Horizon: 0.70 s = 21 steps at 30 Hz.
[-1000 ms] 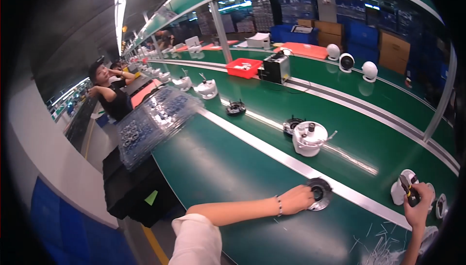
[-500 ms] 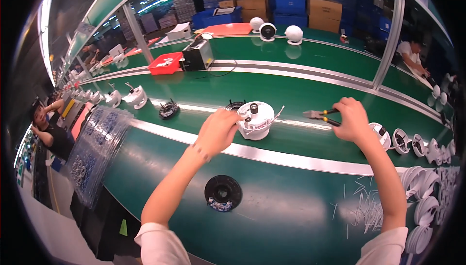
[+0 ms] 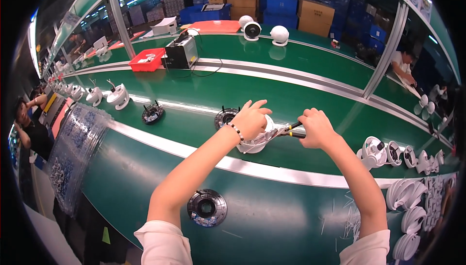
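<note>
My left hand [image 3: 251,118] rests on top of a white dome-shaped camera housing [image 3: 254,143] standing on the green conveyor belt [image 3: 174,124], fingers spread over it. My right hand [image 3: 315,127] grips a pair of yellow-and-black handled cutters [image 3: 290,130], whose tip points left into the housing under my left hand. A black round base part [image 3: 225,116] lies just behind my left hand. Another black and silver round disc [image 3: 207,207] lies on the near green bench, by my left elbow.
More white housings [image 3: 118,96] and a black disc [image 3: 152,113] sit farther left on the belt. White housings and rings [image 3: 407,197] crowd the right side. A red tray [image 3: 146,62] and black box [image 3: 181,54] stand behind. Clear blister trays [image 3: 73,153] stack at left; people work at both edges.
The white housing has come closer to me. My left hand now covers its top, and my right hand has brought the cutters left up against it.
</note>
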Each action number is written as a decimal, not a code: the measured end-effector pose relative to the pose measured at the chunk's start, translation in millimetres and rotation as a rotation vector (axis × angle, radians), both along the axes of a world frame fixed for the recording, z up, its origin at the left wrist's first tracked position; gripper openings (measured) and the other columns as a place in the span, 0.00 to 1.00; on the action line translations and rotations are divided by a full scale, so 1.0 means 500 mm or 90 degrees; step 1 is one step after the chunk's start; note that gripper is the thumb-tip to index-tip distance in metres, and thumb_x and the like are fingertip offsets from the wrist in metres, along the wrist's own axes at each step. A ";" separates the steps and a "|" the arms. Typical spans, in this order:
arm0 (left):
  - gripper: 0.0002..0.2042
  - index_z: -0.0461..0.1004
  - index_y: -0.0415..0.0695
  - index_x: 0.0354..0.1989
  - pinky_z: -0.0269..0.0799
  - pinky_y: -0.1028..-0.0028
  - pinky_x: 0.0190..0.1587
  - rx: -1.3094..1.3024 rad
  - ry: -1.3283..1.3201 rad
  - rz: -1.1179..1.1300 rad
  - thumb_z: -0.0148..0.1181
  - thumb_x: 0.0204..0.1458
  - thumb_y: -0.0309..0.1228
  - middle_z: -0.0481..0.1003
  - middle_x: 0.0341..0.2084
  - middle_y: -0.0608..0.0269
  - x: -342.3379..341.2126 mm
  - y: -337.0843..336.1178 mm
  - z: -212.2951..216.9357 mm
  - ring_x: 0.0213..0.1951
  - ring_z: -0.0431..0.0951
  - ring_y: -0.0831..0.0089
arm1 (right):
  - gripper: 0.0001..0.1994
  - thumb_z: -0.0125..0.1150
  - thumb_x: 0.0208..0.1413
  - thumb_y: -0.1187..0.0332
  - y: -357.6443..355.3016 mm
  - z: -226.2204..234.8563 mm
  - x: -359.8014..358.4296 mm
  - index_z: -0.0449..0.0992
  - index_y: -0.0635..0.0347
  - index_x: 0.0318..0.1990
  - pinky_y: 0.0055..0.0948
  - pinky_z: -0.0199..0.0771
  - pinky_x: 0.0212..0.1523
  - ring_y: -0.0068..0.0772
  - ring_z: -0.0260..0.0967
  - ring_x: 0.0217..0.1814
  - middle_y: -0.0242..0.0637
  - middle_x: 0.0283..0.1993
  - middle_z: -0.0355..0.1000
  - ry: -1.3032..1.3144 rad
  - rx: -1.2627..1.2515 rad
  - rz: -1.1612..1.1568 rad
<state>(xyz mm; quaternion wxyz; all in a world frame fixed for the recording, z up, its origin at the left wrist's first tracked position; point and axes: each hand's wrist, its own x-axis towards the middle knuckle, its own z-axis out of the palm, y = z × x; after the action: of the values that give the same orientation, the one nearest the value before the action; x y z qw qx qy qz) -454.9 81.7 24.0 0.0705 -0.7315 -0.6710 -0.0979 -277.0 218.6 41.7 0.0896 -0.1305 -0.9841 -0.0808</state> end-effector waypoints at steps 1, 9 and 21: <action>0.04 0.76 0.46 0.21 0.51 0.54 0.55 0.000 -0.004 -0.001 0.59 0.36 0.30 0.67 0.44 0.66 0.001 0.002 -0.005 0.56 0.54 0.64 | 0.15 0.62 0.25 0.65 -0.001 0.000 0.000 0.71 0.63 0.24 0.30 0.63 0.36 0.37 0.62 0.35 0.40 0.28 0.64 0.009 -0.006 0.012; 0.02 0.75 0.43 0.18 0.55 0.57 0.52 0.099 -0.020 -0.028 0.59 0.35 0.28 0.67 0.42 0.62 0.027 0.027 -0.029 0.54 0.57 0.62 | 0.14 0.61 0.24 0.66 -0.007 -0.005 0.007 0.72 0.64 0.22 0.31 0.63 0.34 0.38 0.62 0.33 0.41 0.26 0.64 -0.007 -0.001 -0.004; 0.05 0.74 0.44 0.27 0.68 0.65 0.38 0.512 -0.278 -0.092 0.56 0.39 0.24 0.72 0.19 0.63 0.116 -0.028 0.022 0.30 0.74 0.65 | 0.11 0.58 0.26 0.66 0.040 0.026 0.159 0.74 0.60 0.22 0.34 0.69 0.32 0.42 0.67 0.28 0.41 0.24 0.70 0.162 -0.063 -0.191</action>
<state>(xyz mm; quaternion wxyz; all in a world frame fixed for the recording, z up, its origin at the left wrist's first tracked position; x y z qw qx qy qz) -396.9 67.9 34.8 0.1988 -0.6530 -0.5261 -0.5073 -197.6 238.4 54.7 0.1940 -0.2889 -0.9371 -0.0273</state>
